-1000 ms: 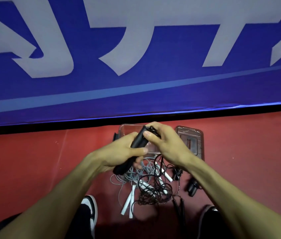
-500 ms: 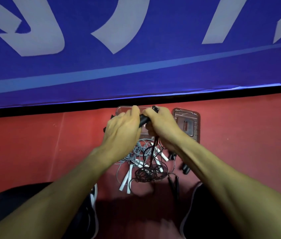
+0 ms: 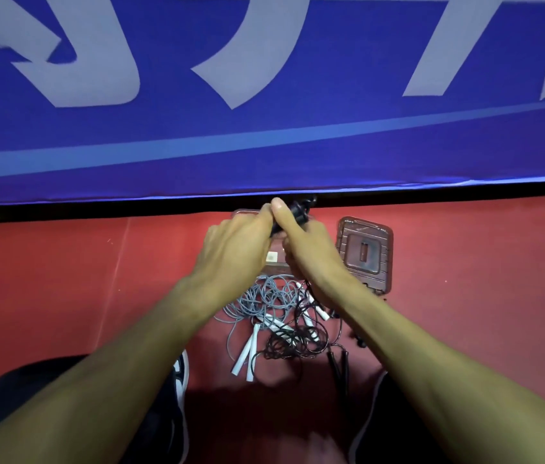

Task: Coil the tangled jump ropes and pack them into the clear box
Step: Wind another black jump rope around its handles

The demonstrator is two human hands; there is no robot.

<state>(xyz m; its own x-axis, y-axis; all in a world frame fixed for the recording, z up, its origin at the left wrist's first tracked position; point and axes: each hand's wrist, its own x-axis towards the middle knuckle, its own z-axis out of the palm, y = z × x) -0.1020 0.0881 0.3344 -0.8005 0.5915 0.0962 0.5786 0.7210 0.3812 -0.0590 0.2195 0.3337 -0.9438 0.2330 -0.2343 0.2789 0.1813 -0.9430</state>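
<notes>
Both hands meet above the clear box (image 3: pixel 273 262), which they mostly hide. My left hand (image 3: pixel 234 249) and my right hand (image 3: pixel 308 249) both grip black jump rope handles (image 3: pixel 298 211) held up near the banner's lower edge. A black cord hangs from the handles under my right wrist into a tangle of black rope (image 3: pixel 294 343) on the floor. A grey rope (image 3: pixel 264 296) with white handles (image 3: pixel 246 356) lies tangled beside it. Two more black handles (image 3: pixel 338 363) lie on the floor to the right.
The clear lid (image 3: pixel 365 254) lies flat on the red floor to the right of the box. A blue banner (image 3: pixel 264 112) with pale lettering stands just behind the box. My shoes (image 3: pixel 180 373) and dark-clad knees flank the rope pile at the bottom.
Both hands have moved away from me and up over the box with the black handles. The left hand has turned over, its back now facing up.
</notes>
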